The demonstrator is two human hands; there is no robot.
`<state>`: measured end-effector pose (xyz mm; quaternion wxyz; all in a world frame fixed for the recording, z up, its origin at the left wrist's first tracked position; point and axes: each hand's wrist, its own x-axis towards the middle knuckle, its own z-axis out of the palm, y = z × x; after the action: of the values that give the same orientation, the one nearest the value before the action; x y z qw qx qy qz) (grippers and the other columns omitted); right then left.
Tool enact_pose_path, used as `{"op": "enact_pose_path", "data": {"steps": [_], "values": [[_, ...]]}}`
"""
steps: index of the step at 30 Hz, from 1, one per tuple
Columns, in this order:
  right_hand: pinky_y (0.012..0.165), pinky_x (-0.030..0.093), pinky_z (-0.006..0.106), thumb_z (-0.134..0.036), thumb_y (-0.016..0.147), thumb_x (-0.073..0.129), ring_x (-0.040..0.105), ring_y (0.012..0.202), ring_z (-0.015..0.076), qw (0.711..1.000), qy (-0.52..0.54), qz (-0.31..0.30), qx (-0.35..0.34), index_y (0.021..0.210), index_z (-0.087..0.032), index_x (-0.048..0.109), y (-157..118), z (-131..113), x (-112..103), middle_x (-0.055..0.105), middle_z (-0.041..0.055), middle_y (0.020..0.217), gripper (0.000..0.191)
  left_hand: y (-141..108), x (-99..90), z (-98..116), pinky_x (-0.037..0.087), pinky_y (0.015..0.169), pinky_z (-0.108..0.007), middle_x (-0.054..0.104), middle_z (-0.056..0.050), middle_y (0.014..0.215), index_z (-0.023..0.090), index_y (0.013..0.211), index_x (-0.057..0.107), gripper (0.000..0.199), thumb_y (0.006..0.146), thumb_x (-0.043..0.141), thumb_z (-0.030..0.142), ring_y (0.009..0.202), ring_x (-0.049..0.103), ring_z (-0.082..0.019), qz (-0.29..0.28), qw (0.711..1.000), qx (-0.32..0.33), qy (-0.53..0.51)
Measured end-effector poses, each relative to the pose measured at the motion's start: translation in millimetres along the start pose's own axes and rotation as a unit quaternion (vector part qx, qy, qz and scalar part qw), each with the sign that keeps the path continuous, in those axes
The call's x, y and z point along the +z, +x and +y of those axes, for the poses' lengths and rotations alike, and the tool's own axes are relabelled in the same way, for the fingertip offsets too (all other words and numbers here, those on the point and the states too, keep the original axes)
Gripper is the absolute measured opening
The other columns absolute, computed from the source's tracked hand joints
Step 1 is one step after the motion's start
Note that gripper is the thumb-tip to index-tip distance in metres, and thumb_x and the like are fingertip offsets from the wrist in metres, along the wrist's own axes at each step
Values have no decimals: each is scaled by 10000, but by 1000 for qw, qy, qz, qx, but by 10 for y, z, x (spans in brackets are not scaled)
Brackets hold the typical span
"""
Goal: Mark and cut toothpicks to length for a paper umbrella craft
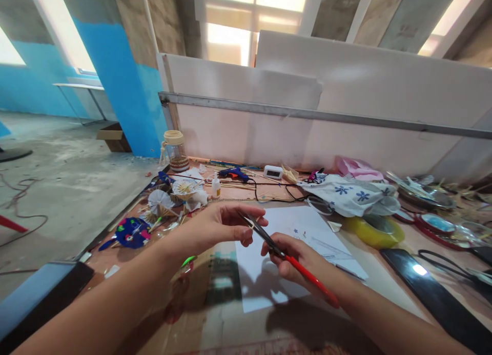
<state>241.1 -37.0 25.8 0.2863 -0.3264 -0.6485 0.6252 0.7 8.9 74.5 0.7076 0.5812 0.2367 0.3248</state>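
My right hand [294, 255] is closed around a tool that looks like long-nosed pliers [313, 282], with a red handle and narrow dark jaws. Its jaws point up and left, reaching between the fingers of my left hand [226, 224]. Those fingers are bent in a pinch around a small pale sliver [251, 224] at the jaws; its kind is too small to tell. Both hands are above a white sheet of paper [253, 293] with small printed blue figures. A pen [349, 272] lies on the sheet's right side, partly behind my right forearm.
Beyond the hands are a glue bottle [216, 186], a blue glue gun [234, 174] and a white digital clock [273, 172]. Paper fans [186, 187] and a dark blue decorated piece [132, 233] lie left. Right are yellow tape [378, 232], patterned cloth [346, 193] and a phone [426, 283].
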Motion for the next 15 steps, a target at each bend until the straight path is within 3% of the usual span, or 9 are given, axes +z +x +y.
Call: {"op": "enact_pose_path", "data": {"steps": [15], "values": [[563,264,233,-663,775,697,361,655,107,1000,14,-16,-19,1058,-187,587,-10,-38,5,456,-28,775,564,1,20,-44,528,680,-216,753,-34,1025,238,1055,752,294,775,784,154,696,661,-80,-35,999,-14,-27]]}}
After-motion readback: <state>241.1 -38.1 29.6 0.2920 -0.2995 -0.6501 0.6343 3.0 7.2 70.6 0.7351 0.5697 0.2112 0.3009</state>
